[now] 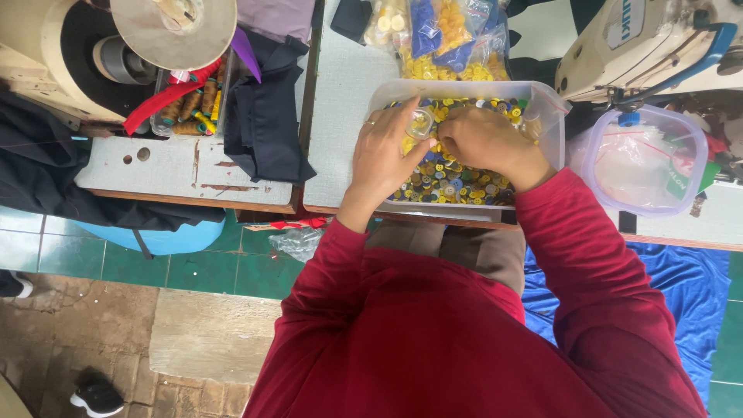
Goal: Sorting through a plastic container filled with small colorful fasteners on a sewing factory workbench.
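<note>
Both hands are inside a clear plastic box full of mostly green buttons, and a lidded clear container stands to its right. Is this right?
One detail is wrong: in the head view the buttons are mostly yellow, mixed with blue and dark ones, not green. The rest holds: the left hand and right hand are inside the clear plastic box, and the lidded clear container stands to its right.

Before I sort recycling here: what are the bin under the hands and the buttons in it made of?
The bin: likely translucent plastic, its walls cloudy and see-through. The buttons: probably glossy plastic, bright yellow and blue with a shine.
</note>
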